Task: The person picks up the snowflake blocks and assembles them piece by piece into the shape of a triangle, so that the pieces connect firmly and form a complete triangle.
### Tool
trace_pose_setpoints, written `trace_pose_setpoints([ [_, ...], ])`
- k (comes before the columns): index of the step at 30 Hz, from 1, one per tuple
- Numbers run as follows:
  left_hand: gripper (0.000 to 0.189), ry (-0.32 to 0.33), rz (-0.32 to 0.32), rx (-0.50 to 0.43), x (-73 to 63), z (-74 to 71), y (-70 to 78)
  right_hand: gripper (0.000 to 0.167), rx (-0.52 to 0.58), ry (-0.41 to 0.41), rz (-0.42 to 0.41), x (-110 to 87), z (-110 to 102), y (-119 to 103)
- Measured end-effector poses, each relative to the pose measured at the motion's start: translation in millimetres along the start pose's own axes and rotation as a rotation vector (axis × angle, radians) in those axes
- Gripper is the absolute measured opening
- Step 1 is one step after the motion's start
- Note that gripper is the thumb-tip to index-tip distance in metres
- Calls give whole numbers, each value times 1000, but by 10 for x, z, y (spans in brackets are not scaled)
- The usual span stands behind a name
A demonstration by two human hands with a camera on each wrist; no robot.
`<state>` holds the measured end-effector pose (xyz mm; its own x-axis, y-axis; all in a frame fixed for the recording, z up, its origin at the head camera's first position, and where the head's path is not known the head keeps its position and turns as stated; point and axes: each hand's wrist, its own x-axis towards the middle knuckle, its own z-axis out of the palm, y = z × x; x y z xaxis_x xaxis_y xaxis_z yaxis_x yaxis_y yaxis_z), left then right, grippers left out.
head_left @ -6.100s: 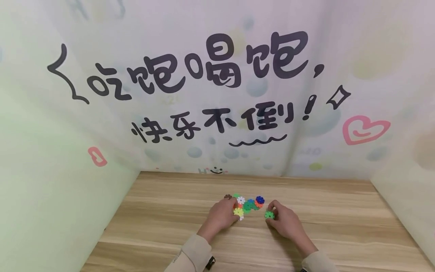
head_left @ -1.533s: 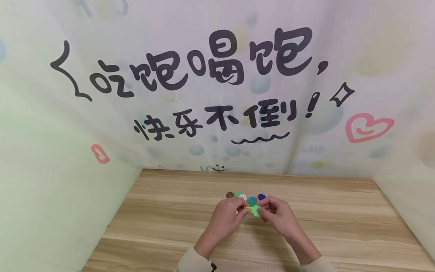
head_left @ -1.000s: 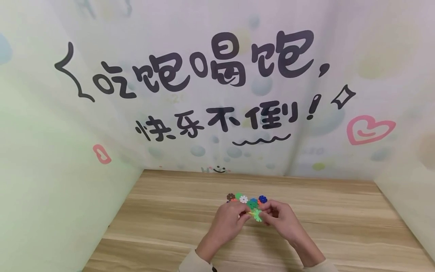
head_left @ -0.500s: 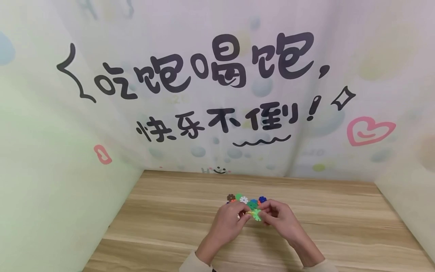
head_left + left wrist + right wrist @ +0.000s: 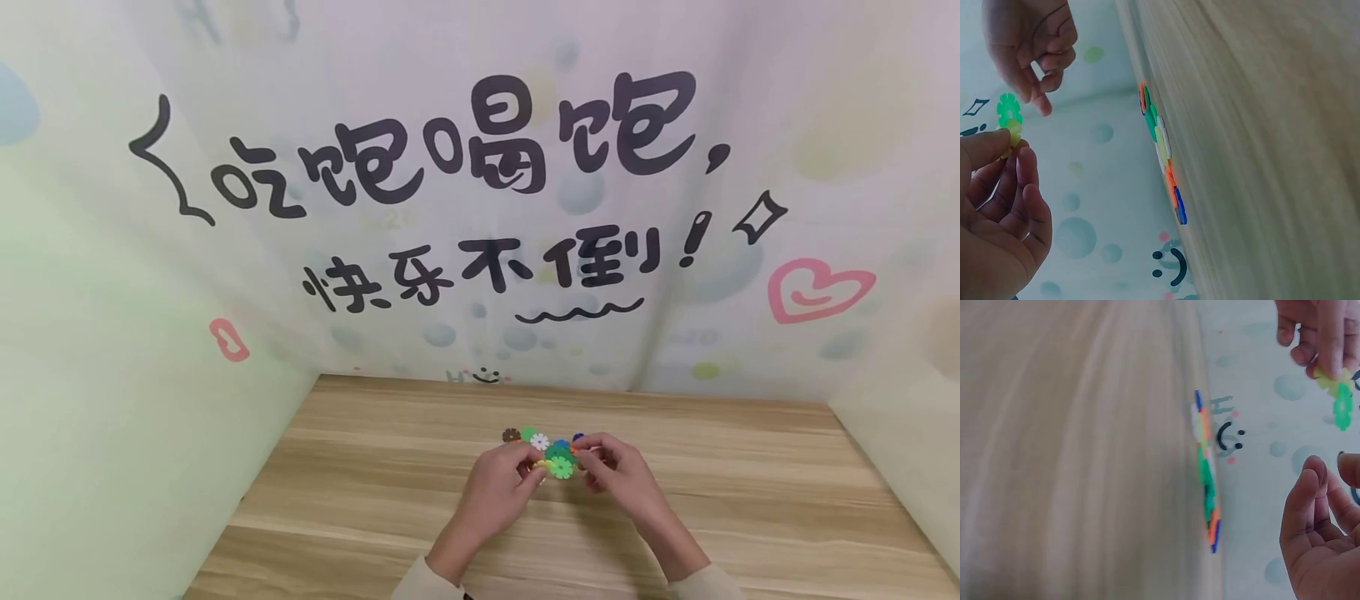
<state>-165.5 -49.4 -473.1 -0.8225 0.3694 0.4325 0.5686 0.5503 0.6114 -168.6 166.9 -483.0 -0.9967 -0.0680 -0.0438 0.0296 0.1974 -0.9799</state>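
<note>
My left hand (image 5: 498, 483) pinches a yellow notched plastic disc (image 5: 1014, 130) between thumb and fingertips, raised over the table. Slotted into its edge is a light green notched disc (image 5: 559, 467), set at an angle to the yellow one and facing the head camera. My right hand (image 5: 618, 471) is close beside the green disc; the right wrist view shows a gap between its thumb and fingers with nothing in it. Behind the hands a loose group of the same discs lies flat: brown (image 5: 512, 435), white (image 5: 539, 442), dark green (image 5: 556, 453) and blue ones among them.
The wood-grain table (image 5: 360, 492) reaches back to a printed cloth wall (image 5: 420, 350) with black lettering. A pale green side wall (image 5: 135, 400) stands at the left and a pale one (image 5: 900, 433) at the right.
Earlier the hands were apart, the right holding the green disc. They came together and joined it to the yellow one. Now the right fingers have let go of the green disc.
</note>
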Motion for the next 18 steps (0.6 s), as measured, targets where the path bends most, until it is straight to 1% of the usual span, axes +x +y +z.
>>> trace_pose_setpoints([
  [5, 7, -4, 5, -11, -4, -4, -12, 24, -31, 34, 38, 54, 0, 89],
  [12, 6, -41, -42, -38, -27, -13, -3, 26, -96, 56, 55, 139, -20, 171],
  [18, 6, -50, -48, -45, -46, -3, 1, 27, -142, 79, 98, 212, -40, 270],
])
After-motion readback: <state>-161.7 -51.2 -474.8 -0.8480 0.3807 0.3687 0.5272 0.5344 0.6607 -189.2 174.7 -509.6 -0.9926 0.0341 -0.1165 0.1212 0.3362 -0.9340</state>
